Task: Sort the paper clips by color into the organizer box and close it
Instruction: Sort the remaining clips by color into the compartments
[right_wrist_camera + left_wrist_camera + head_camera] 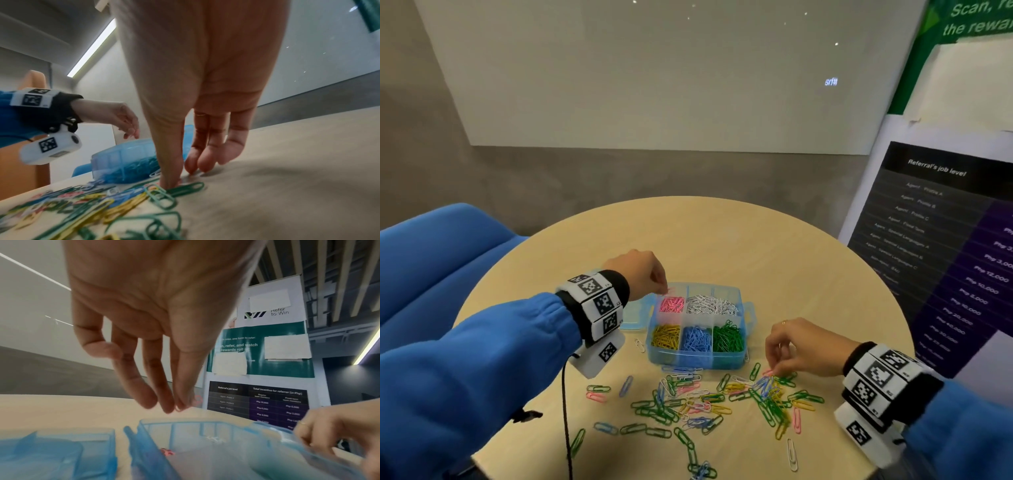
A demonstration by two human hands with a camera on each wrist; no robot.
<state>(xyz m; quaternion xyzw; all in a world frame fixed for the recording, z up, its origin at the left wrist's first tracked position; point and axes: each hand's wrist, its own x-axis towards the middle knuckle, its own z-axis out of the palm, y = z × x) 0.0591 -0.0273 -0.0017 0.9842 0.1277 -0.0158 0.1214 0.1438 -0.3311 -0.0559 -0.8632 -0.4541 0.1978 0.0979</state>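
An open blue organizer box (749,317) holds pink (671,304), white (712,305), yellow (665,337), blue (697,339) and green (727,339) clips in separate compartments. My left hand (662,286) hovers over the pink compartment and pinches a pink clip (197,399) between thumb and fingertips (168,408). My right hand (774,370) reaches down into the loose mixed pile (722,401) in front of the box. Its thumb and forefinger (170,183) meet on a clip beside a green clip (185,189); that clip's colour is hidden.
The box lid (633,313) lies open on the left. The round wooden table (722,240) ends close behind the pile. A blue sofa (431,257) stands left, a banner (945,240) right. A black cable (565,411) hangs from my left wrist.
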